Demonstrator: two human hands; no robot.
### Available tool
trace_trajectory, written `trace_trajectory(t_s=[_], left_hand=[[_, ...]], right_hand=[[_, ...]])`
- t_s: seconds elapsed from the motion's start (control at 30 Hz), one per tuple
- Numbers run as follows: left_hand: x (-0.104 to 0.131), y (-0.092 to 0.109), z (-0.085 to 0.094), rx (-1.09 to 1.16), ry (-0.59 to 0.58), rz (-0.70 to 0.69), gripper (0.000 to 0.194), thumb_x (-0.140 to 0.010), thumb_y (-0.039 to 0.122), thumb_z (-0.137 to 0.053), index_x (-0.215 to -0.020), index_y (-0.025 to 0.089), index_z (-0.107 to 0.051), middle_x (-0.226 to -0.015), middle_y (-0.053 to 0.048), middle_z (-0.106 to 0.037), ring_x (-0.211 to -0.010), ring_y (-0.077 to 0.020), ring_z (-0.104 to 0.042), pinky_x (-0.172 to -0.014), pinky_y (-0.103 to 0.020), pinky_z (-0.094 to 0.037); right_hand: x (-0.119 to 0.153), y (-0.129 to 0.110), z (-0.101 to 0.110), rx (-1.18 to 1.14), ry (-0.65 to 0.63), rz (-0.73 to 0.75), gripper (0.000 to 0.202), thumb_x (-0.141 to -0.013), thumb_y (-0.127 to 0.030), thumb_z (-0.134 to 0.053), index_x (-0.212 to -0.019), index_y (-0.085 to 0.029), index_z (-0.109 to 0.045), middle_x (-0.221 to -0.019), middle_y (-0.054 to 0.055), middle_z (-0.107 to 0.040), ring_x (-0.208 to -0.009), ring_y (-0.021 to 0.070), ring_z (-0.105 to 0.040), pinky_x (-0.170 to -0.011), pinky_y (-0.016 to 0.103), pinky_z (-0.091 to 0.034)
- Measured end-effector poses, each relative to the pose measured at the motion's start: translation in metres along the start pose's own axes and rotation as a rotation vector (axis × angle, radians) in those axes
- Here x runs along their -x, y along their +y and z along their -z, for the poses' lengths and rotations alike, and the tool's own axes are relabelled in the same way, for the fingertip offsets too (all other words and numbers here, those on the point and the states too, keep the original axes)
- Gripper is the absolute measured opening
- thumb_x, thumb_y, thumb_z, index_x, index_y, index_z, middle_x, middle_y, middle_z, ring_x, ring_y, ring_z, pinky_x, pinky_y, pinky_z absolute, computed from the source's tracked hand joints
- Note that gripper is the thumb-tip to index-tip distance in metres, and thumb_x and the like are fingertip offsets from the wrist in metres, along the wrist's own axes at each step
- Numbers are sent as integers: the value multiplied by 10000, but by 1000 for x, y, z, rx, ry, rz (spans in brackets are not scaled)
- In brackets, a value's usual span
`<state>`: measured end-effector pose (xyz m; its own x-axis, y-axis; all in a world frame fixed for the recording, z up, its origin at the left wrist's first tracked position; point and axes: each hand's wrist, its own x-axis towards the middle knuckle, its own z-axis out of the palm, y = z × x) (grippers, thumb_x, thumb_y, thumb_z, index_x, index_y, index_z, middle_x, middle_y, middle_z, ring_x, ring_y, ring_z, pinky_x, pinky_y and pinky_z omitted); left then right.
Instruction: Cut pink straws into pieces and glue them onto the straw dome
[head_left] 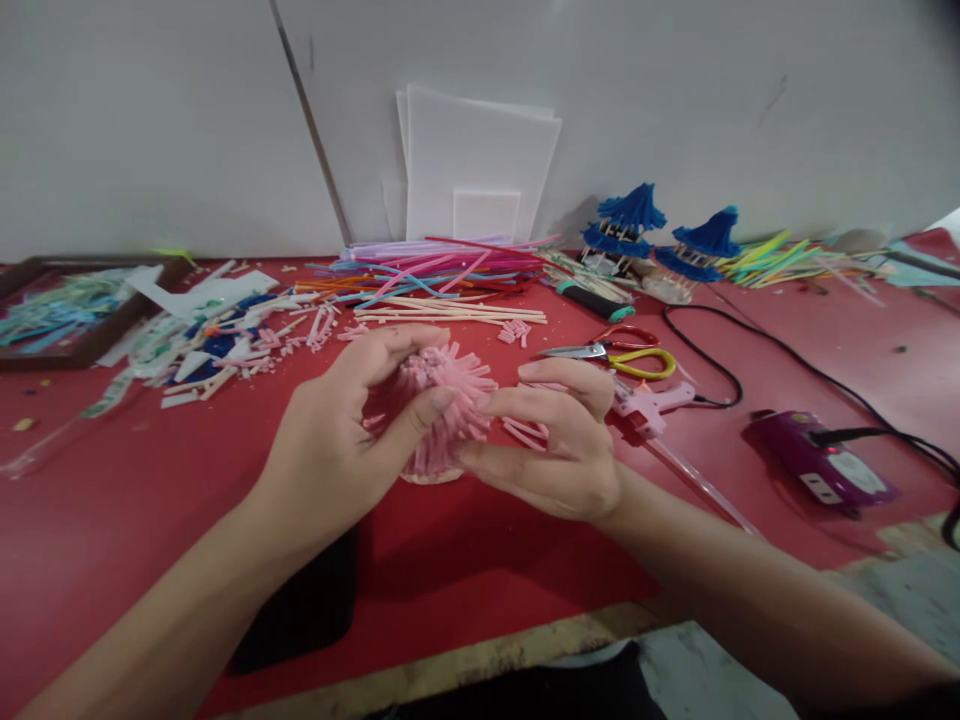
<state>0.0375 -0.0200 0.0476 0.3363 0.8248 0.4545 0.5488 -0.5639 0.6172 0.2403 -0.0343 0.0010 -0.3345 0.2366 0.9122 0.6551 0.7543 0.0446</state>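
Note:
A pink piece made of many short fuzzy strips [442, 405] fans outward above a pale round base. My left hand [360, 410] is wrapped round its left side, with the thumb across the front. At its right side, the fingertips of my right hand [559, 435] touch the strip ends. Several cut pink strips [525, 432] show behind my right hand, partly hidden by the fingers. Whether a strip sits between the right fingertips is too small to tell.
Scissors [637, 358], a pink glue gun [652, 405] and a purple power socket [821, 460] lie right. Behind are coloured stems [450, 270] and blue tiered models [626, 225]. Scraps [217, 340] and a brown tray [71, 355] are left; a black object [307, 610] lies near.

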Motion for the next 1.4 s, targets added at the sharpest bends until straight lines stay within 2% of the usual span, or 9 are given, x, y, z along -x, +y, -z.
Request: trace_trajectory(t_s=[0.13, 0.43, 0.57, 0.7, 0.83, 0.97, 1.07, 1.2, 1.4], left_hand=[[0, -1, 1, 10, -25, 13, 308, -901, 405, -589, -1173, 259, -592, -1109, -17, -686, -938, -187, -668, -743, -273, -523], [0, 1, -2, 25, -9, 46, 290, -900, 379, -588, -1155, 241, -581, -1121, -39, -682, -965, -203, -669, -745, -297, -519], [0, 0, -2, -21, 23, -17, 385, -848, 410, -662, -1179, 229, -586, -1200, -49, -662, -1095, -234, -635, -930, -346, -499], [-1, -2, -3, -24, 156, -42, 326, -819, 349, -705, -1107, 216, -630, -1213, -53, -653, -1187, -246, -582, -1074, -397, -421], [-3, -6, 0, 150, 138, 57, 328, -794, 318, -737, -1100, 257, -636, -1106, -11, -688, -1041, -205, -659, -934, -328, -534], [-8, -9, 11, 227, 65, 88, 371, -752, 331, -773, -1089, 252, -639, -1079, -22, -707, -1055, -224, -672, -850, -287, -581], [-11, -13, 19, 254, 5, 59, 336, -773, 337, -757, -1086, 260, -662, -1079, -29, -726, -1032, -228, -694, -823, -284, -599], [-12, -17, 25, 317, 20, -5, 275, -883, 398, -631, -1129, 285, -679, -1139, -35, -724, -1071, -213, -685, -930, -323, -570], [-8, -16, 22, 117, -58, 38, 443, -807, 416, -711, -1217, 263, -641, -1259, -57, -673, -1159, -268, -642, -875, -313, -592]], right_hand=[[0, -2, 0, 20, -14, -20, 142, -759, -242, -751, -799, -371, -708, -988, -44, -659, -1000, 209, -522, -802, 379, -506], [0, -8, -5, -58, 12, -67, 111, -767, -204, -744, -752, -301, -691, -1042, -21, -650, -1036, 218, -519, -850, 406, -472], [-3, -4, -2, -85, -44, -62, 75, -770, -298, -764, -791, -308, -693, -1054, -18, -632, -1033, 198, -541, -895, 371, -492], [-13, 9, 11, -80, -78, 5, 244, -844, -513, -635, -937, -293, -685, -1059, 25, -630, -985, 196, -576, -927, 387, -493], [-19, 26, 35, 27, -33, -123, 175, -861, -282, -627, -1033, -249, -645, -1047, 69, -658, -981, 224, -602, -930, 444, -452], [-3, 60, 64, 140, -195, -279, 266, -837, -183, -643, -1097, -240, -642, -992, 92, -694, -980, 246, -637, -887, 440, -475], [25, 102, 87, 202, -484, -432, 391, -813, -132, -621, -1197, -206, -629, -1063, 137, -713, -961, 274, -670, -797, 440, -515], [59, 148, 110, 64, -744, -410, 515, -688, 56, -521, -1031, -262, -737, -913, 58, -759, -755, 191, -720, -630, 319, -514], [84, 157, 116, 13, -786, -350, 559, -663, 59, -519, -1069, -259, -735, -987, 72, -757, -886, 220, -723, -673, 327, -519]])
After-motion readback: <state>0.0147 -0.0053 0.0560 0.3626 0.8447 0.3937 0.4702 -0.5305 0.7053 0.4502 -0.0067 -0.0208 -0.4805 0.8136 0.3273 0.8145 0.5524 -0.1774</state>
